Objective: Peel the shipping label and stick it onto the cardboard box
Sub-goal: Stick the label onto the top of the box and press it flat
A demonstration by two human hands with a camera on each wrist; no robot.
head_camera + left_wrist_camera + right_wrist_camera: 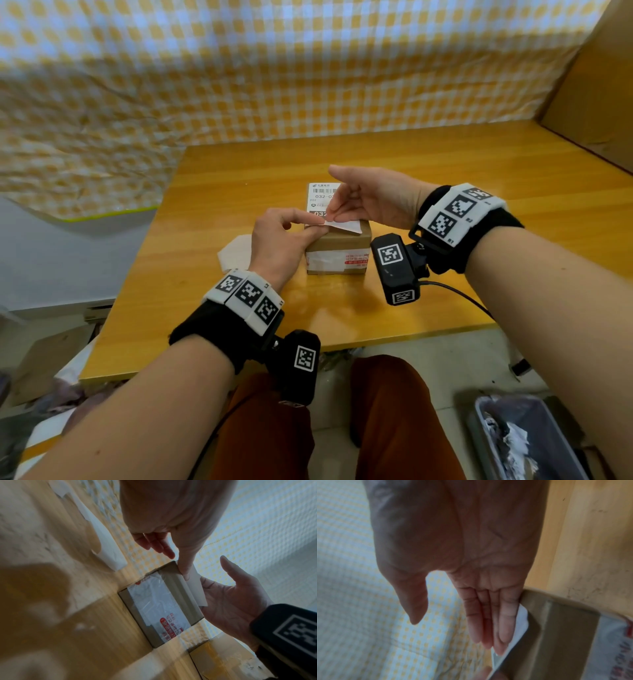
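Your left hand [281,240] pinches the shipping label's [323,202] near corner over the cardboard box [337,253]; your right hand [370,202], fingers straight, presses it from the right.

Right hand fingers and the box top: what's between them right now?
The shipping label. In the head view the right hand lays straight fingers on it above the cardboard box; the left hand pinches its near edge.
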